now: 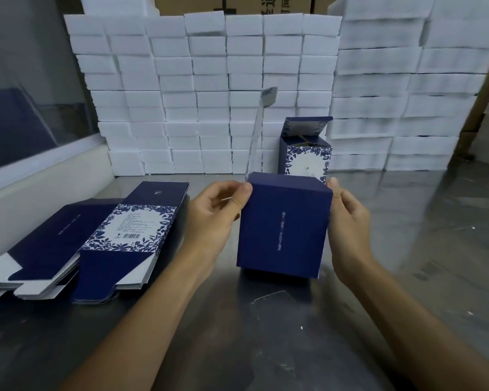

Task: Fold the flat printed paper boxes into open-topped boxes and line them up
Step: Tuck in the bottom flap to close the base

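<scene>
A dark blue folded box (284, 224) with a line of pale lettering stands at the middle of the steel table (266, 334). My left hand (215, 213) grips its upper left corner and my right hand (347, 221) grips its right side. Behind it stands a finished open-topped box (305, 153) with blue floral print and its lid flap raised. At the left lie two stacks of flat printed boxes (124, 238), one floral side up, the other (43, 249) plain blue side up.
A wall of stacked white foam blocks (209, 94) runs along the back of the table, with taller stacks (407, 94) at the right. A white ledge (40, 182) and glass panel border the left. Brown cartons (237, 4) show above the foam.
</scene>
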Demonstrator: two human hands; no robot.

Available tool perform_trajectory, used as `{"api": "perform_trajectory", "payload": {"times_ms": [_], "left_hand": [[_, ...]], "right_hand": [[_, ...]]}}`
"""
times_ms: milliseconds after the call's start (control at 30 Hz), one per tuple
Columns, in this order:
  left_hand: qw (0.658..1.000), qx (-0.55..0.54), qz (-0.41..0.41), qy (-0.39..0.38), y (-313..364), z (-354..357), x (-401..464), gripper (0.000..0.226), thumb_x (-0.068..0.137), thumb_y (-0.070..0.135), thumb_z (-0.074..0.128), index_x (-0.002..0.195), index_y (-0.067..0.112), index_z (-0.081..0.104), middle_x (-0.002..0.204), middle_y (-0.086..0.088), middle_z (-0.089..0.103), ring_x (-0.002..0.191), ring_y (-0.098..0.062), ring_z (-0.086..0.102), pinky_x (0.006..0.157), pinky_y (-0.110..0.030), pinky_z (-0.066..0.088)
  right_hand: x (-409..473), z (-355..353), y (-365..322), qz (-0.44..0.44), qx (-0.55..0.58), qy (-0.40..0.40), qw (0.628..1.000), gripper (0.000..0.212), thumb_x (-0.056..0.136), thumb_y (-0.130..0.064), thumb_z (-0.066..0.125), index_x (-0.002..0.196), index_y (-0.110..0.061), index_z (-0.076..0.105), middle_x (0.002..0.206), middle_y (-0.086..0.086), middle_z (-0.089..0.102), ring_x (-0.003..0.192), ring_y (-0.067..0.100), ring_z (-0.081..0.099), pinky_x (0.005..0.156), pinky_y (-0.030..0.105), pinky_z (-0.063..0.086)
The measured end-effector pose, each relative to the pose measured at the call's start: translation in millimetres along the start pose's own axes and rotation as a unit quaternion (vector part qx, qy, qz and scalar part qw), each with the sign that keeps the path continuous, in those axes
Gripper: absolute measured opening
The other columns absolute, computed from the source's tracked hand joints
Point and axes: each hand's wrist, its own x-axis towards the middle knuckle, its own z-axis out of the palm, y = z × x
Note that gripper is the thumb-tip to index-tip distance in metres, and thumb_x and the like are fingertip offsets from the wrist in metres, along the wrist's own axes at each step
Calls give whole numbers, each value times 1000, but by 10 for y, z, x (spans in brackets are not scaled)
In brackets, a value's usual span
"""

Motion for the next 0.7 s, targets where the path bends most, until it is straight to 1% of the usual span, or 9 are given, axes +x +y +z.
{"api": "perform_trajectory", "payload": {"times_ms": [133, 200, 267, 300, 367, 433, 533, 633, 700], "left_hand": [[999, -4, 36, -3, -28, 1, 25, 18, 99, 15, 57, 108, 18, 72, 104, 5, 76, 100, -10, 70, 83, -26, 58], [997, 35, 62, 14, -42, -2, 28, 21, 94, 6, 64, 101, 23, 75, 97, 8, 77, 94, -9, 71, 82, -24, 57], [995, 58, 74, 42, -36, -11, 30, 20, 84, 17, 77, 98, 30, 73, 95, 10, 76, 92, -8, 70, 79, -22, 55], [994, 64, 68, 51, -32, -21, 27, 29, 76, 29, 83, 102, 34, 70, 101, 12, 74, 96, -7, 68, 81, -23, 53], [998, 54, 26, 37, -23, -48, 34, 72, 55, 54, 85, 120, 37, 60, 122, 11, 65, 110, -8, 63, 88, -28, 52], [1000, 5, -13, -22, -18, -53, 20, 94, 49, 59, 87, 132, 34, 52, 128, 4, 64, 112, -14, 65, 85, -31, 56], [993, -47, -21, -107, -16, 10, -34, 76, 59, 53, 85, 124, 30, 54, 114, 3, 73, 102, -16, 72, 78, -28, 59], [992, -35, 12, -118, -31, 50, -52, 63, 72, 52, 76, 128, 37, 51, 124, 11, 69, 114, -12, 66, 98, -37, 52], [993, -32, 37, -104, -16, 55, -51, 53, 79, 48, 71, 127, 41, 50, 126, 14, 67, 118, -9, 63, 105, -38, 47]], "right_hand": [[25, 21, -36, 43, 9, -38, 998, 45, 102, -55, 39, 84, -37, 76, 88, -26, 74, 81, -12, 67, 71, 16, 48], [11, 40, -66, 62, 10, -53, 997, 41, 94, -68, 43, 85, -42, 74, 88, -28, 73, 77, -13, 66, 67, 18, 49], [-10, 33, -84, 60, 6, -76, 995, 35, 86, -69, 51, 88, -43, 75, 92, -23, 74, 77, -11, 67, 64, 16, 50], [-17, 29, -89, 50, 10, -87, 995, 30, 86, -65, 53, 90, -44, 75, 93, -21, 75, 78, -9, 68, 61, 14, 50], [-33, 29, -103, 45, 22, -93, 994, 33, 87, -62, 54, 96, -38, 75, 97, -17, 76, 81, -7, 69, 63, 14, 50], [-34, 35, -89, 29, 28, -87, 995, 28, 92, -55, 55, 98, -32, 69, 93, -17, 75, 79, -7, 67, 64, 13, 49], [-54, 77, -70, 29, 25, -72, 997, 15, 98, -46, 56, 106, -33, 55, 89, -16, 74, 80, 0, 69, 64, 16, 54], [-63, 96, -93, -12, -9, -60, 998, 8, 103, -33, 51, 100, -26, 54, 102, 0, 68, 91, 12, 63, 80, 29, 53], [-66, 92, -123, -26, -22, -59, 998, 12, 104, -30, 50, 96, -24, 56, 105, 2, 67, 93, 15, 60, 79, 28, 50]]}}
